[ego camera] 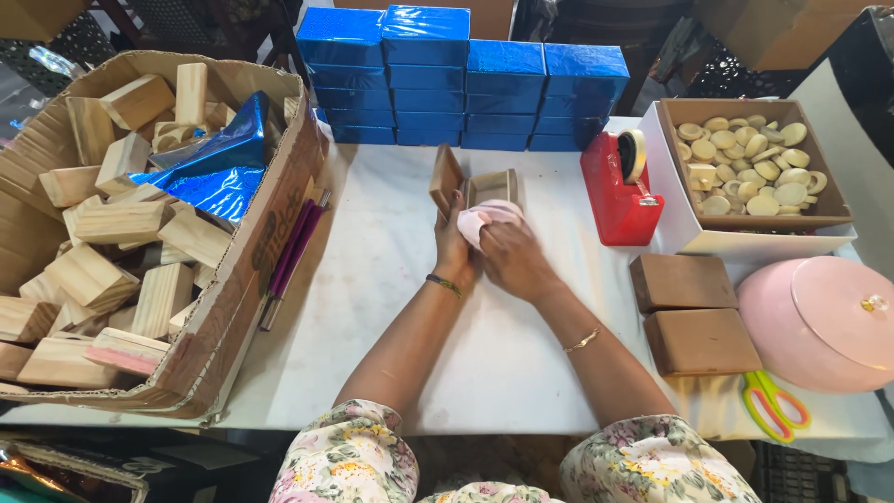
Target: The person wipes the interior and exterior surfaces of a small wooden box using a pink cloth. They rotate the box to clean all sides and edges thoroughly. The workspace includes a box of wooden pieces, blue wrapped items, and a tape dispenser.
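— Small open wooden box, hinged, with its lid standing up at its left end: where does it sit against the hands?

— Just above centre of the frame, on the white table, directly beyond both hands and touching them. Its long axis runs left to right across the picture.

— Which hand is nearer?

— Left hand comes up under the lid end, fingers curled against that side. Right hand lies just below the tray part, closed around a pale pink soft cloth pressed at the box's near edge.

— Is the left hand truly gripping?

— It looks wrapped on the box's left end, though the cloth hides the fingertips.

— What stands around?

— Stacked shiny blue wrapped boxes behind, at upper centre; red tape dispenser to the right.
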